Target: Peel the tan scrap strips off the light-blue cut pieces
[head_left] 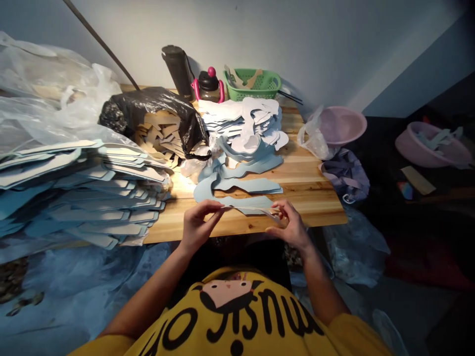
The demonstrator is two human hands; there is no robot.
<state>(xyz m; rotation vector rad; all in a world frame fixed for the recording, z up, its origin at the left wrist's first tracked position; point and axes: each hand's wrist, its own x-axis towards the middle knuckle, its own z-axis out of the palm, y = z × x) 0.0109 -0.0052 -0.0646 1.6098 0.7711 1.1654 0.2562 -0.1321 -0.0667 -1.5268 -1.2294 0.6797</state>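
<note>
Between my two hands a thin, pale cut piece (248,208) is stretched, seen almost edge-on, so its full shape is hidden. My left hand (200,223) pinches its left end between thumb and fingers. At the other end my right hand (292,226) is closed on it, with the fingers curled. Just beyond lie curved light-blue cut pieces (252,186), fanned in overlapping rows on the wooden table (311,202). Behind these is a heap of white cut pieces (226,116).
Tall stacks of blue-and-white pieces (122,188) fill the left side. A black plastic bag (137,101) holds brown pieces (159,129). At the back stand a dark flask (178,69), a pink-handled bottle (208,86) and a green basket (252,93). Pink basins (343,123) sit right.
</note>
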